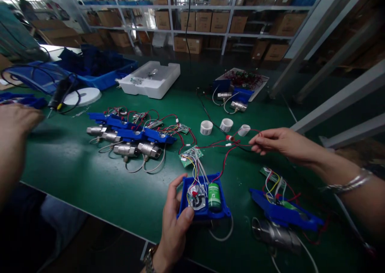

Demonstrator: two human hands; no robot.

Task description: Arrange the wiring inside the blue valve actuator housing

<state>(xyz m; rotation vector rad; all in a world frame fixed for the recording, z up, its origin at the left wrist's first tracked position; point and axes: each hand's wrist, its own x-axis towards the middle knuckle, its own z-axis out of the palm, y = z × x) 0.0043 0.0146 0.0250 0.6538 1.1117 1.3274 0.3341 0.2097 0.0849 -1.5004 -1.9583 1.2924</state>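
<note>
Green matting covers the workbench (90, 184), with shelves of cardboard boxes (210, 22) along the back wall at twelve o'clock. At six o'clock the person's left hand (174, 221) grips the left wall of an open blue housing (204, 212), thumb on its rim, steadying it on the mat; inside sit a green cylindrical cell (214, 196) and a round white part with a red spot. At three o'clock the right hand (281, 142) pinches the red and black leads (237, 144) that run from the housing past a small green circuit board (190, 155), drawing them out to the side. Done well, it seems, this calls for a gentle pull so that no solder joint strains, the housing kept flat meanwhile. Three white tape rolls (225, 125) sit at one o'clock, a row of finished blue units on metal valves (129, 138) at ten o'clock. Another person's hand (16, 122) reaches in at nine o'clock.
</note>
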